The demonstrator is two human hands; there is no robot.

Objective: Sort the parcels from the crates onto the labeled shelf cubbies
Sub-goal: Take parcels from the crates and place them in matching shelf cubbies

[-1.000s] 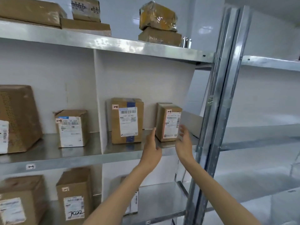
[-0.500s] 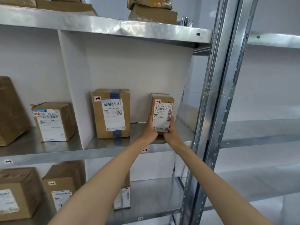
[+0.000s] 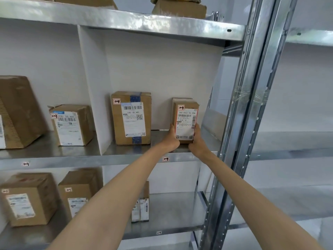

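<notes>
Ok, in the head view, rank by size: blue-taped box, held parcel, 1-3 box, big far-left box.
1. big far-left box, partly cropped.
2. blue-taped box and 1-3 box: too alike to rank.
3. held parcel, between left hand and right hand.

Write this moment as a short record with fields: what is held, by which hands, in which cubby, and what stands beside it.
held: small parcel, upright, label facing the camera
hands: left hand and right hand grip its lower sides
cubby: middle shelf, right of the white divider
beside it: taller parcel with blue tape, to its left, not touching
tags: parcel tag and shelf tag both look like 1-4
contact with shelf: hidden by the hands, cannot tell
</notes>
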